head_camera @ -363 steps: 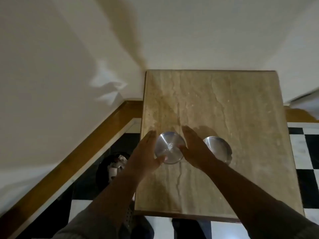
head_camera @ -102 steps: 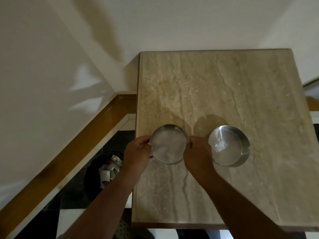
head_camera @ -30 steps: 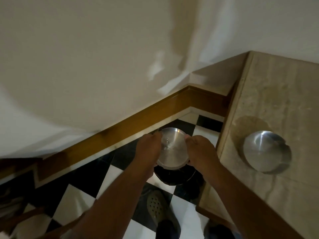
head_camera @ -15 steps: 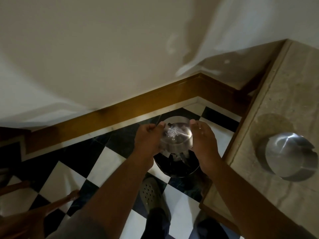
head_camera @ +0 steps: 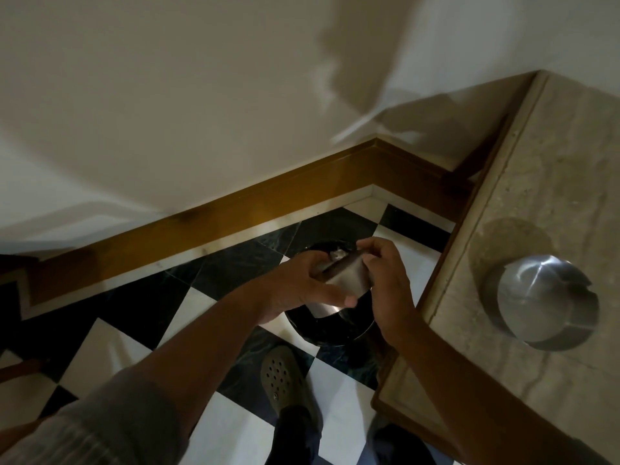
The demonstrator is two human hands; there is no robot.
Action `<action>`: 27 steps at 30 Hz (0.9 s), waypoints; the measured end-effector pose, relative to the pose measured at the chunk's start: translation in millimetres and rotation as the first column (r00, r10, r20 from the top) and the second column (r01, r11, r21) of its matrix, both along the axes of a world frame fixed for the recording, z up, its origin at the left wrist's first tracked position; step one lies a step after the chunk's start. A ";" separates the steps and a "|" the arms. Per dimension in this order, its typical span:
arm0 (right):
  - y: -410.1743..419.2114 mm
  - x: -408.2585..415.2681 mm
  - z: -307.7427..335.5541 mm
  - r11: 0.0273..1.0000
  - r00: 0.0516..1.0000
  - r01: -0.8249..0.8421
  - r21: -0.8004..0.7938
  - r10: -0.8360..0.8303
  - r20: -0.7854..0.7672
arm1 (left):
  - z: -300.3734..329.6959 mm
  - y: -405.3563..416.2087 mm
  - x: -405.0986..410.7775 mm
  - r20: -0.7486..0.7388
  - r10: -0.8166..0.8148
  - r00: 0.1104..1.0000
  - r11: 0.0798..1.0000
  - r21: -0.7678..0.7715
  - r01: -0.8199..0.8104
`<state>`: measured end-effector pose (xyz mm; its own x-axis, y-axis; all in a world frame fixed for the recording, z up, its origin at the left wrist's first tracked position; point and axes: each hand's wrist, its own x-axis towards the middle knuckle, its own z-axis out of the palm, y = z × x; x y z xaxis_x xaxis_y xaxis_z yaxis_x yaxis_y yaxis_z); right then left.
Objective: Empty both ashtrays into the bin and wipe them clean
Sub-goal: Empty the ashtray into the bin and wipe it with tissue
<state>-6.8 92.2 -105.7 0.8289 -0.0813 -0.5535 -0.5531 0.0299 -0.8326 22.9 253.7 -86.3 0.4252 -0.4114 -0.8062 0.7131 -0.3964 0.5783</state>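
Note:
I hold a round steel ashtray [head_camera: 347,278] between both hands, tipped steeply over the black bin [head_camera: 330,330] on the floor. My left hand [head_camera: 302,286] grips its left rim and my right hand [head_camera: 385,283] grips its right rim. Its mouth faces away from me toward the bin, with greyish ash at its top edge. The second steel ashtray [head_camera: 543,300] stands on the marble table [head_camera: 570,162] at the right, untouched. Most of the bin's inside is hidden behind my hands.
The floor is black and white chequered tile [head_camera: 214,297], edged by a wooden skirting board [head_camera: 235,209] under a cream wall. My foot in a perforated clog [head_camera: 285,377] stands just in front of the bin. The table's corner [head_camera: 385,397] juts out near my right forearm.
Over the last second the ashtray went from roughly level above the bin to steeply tipped. Earlier I lifted it off the table and carried it left to the bin.

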 end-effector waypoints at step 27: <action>-47.3 -18.1 -13.1 0.304 0.379 -0.469 -0.830 0.918 0.122 | -29.8 11.6 -3.9 0.548 -0.759 0.352 0.649 0.679 0.344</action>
